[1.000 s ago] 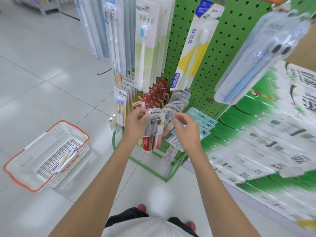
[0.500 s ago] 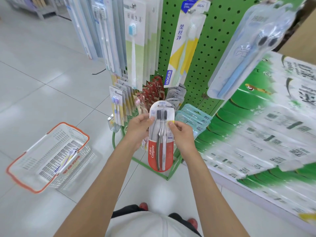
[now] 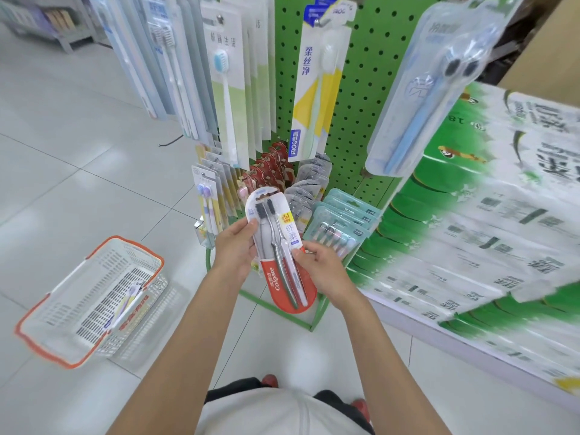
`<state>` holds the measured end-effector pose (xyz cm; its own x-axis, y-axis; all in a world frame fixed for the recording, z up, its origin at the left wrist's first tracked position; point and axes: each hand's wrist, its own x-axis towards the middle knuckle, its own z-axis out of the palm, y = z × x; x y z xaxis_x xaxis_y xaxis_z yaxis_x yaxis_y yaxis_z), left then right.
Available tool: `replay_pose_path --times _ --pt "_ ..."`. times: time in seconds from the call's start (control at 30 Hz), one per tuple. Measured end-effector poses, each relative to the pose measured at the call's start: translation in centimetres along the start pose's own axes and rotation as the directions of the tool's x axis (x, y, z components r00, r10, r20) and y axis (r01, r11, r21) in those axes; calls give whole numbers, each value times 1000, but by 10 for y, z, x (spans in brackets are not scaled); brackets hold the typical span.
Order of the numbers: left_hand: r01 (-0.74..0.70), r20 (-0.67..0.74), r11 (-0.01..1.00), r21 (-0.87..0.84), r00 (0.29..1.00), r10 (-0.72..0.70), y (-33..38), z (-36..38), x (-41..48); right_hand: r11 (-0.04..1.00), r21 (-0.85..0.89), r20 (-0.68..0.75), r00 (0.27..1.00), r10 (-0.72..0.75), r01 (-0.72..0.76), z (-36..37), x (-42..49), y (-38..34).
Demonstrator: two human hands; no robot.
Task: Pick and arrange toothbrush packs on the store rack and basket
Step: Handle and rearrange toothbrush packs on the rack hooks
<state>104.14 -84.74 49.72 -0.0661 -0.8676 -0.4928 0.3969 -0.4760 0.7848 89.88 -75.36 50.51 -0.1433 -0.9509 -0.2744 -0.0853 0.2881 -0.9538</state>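
I hold a red-and-clear Colgate toothbrush pack (image 3: 279,249) upright in front of the green pegboard rack (image 3: 361,89). My left hand (image 3: 235,249) grips its left edge, thumb on the front. My right hand (image 3: 320,265) pinches its right edge lower down. Two dark-bristled brushes show inside the pack. A white basket with an orange rim (image 3: 91,302) stands on the floor to the left, with a toothbrush pack (image 3: 125,304) lying in it.
Rows of hanging toothbrush packs (image 3: 226,89) fill the rack's hooks, with a red row (image 3: 270,171) and teal packs (image 3: 342,224) low down. A stack of green-and-white wrapped goods (image 3: 486,215) fills the right side. White tiled floor (image 3: 62,152) spreads to the left.
The Colgate pack has come off the lower hooks, turned face-on and upright, then shifted slightly left and tilted. Both hands stayed on its edges.
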Motion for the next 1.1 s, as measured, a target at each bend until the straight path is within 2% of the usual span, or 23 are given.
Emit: replay_pose_path --times 0.1,0.17,0.23,0.3,0.4,0.5,0.57,0.67,0.73,0.87,0.93,1.0,1.1 --pt "-34 18 994 105 999 32 -6 -1 3 999 -46 -35 999 -21 19 -2 -1 0" --pt "-79 90 952 295 994 54 -8 1 3 992 -125 -103 994 -47 34 0 -1 2" --pt "-91 230 878 469 973 -22 -5 8 -2 943 -317 -180 970 -161 97 4 3 7" --pt "-83 322 853 515 941 -103 -5 13 -8 895 -409 -129 960 -248 177 12 6 7" --pt "-104 368 885 454 926 -80 -8 11 -11 881 -401 9 963 -269 250 25 11 7" --pt "-22 296 969 246 954 -53 -6 0 -8 927 -325 -62 973 -220 189 30 6 4" --pt "-35 267 978 206 964 -22 -4 -6 -4 958 -217 -132 967 -218 186 27 4 5" --pt "2 234 991 132 972 -33 -4 -9 -4 992 -67 -57 992 -109 105 19 5 8" --pt "10 225 993 121 974 -37 -5 -10 -4 999 7 2 999 -48 48 19 6 11" --pt "10 221 993 118 975 -36 -5 -10 -5 999 50 2 1000 -23 22 17 4 14" --pt "16 217 994 110 975 -39 -4 -10 -4 997 73 75 997 8 -14 12 3 13" --pt "25 216 993 111 975 -49 -5 -10 -4 996 78 144 989 27 -39 7 1 12" --pt "49 208 994 98 976 -68 -7 -12 -4 999 22 159 986 40 -44 4 1 13"
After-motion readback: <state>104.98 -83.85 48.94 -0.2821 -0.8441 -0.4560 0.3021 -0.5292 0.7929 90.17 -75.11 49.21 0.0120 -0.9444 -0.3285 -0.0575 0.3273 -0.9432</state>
